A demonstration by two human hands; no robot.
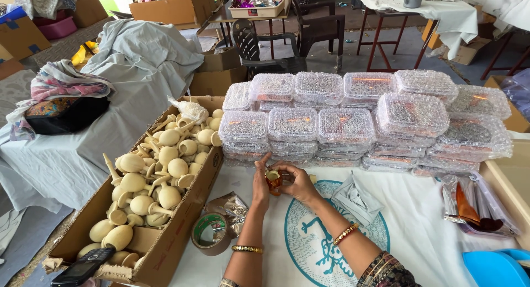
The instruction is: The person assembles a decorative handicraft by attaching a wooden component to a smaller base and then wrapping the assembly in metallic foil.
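Observation:
Both my hands meet over the white cloth [309,243] with a blue printed emblem. My left hand [261,179] and my right hand [299,182] together grip a small orange-red and gold object [274,181]; its exact shape is hidden by my fingers. Gold bangles circle both wrists. Just beyond my hands stand stacks of clear textured plastic boxes [353,124] with orange contents inside.
A cardboard box [165,248] at my left holds several cream-coloured wooden pieces [160,165]. A roll of brown tape [211,233] and a crumpled wrapper lie beside it. A black phone [83,267] rests on the box edge. Plastic sleeves [475,204] lie right; chairs and tables stand behind.

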